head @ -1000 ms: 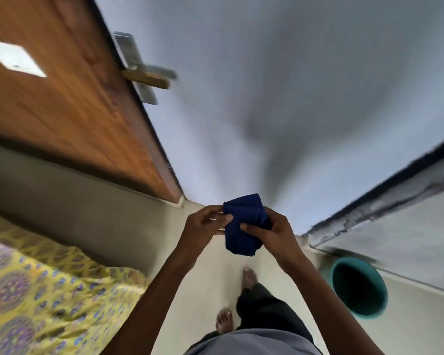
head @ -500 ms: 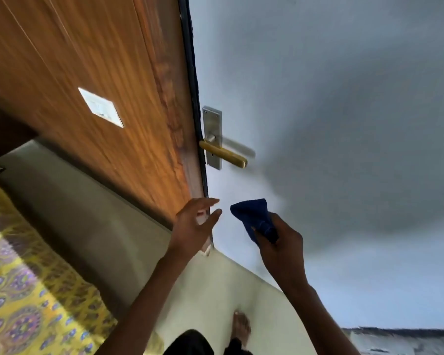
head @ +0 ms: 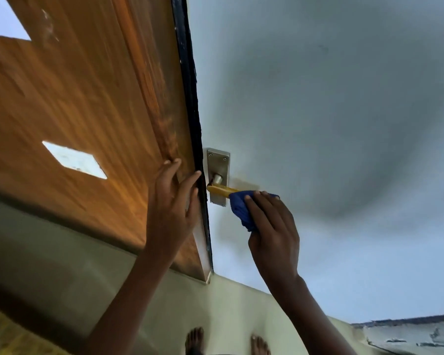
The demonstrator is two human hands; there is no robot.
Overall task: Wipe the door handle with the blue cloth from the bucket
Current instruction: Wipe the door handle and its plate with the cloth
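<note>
At the bottom centre of the frame I see two bare feet on a pale floor. Two bare forearms rise from the lower edge toward the middle. On the left side of centre, the left hand lies flat against the edge of the wooden door, fingers straight and slightly spread, gripping nothing. Just right of centre, the right hand has its fingers curled and closed around the blue cloth, bunched into a wad. The cloth is pressed onto the outer end of the door handle, a yellow lever that sticks out to the right from a silver metal plate beside the door's dark edge strip. A pale diamond-shaped patch shows on the wood at middle left. Behind everything, a grey-blue wall fills the upper right. I see no bucket anywhere in this view.
</note>
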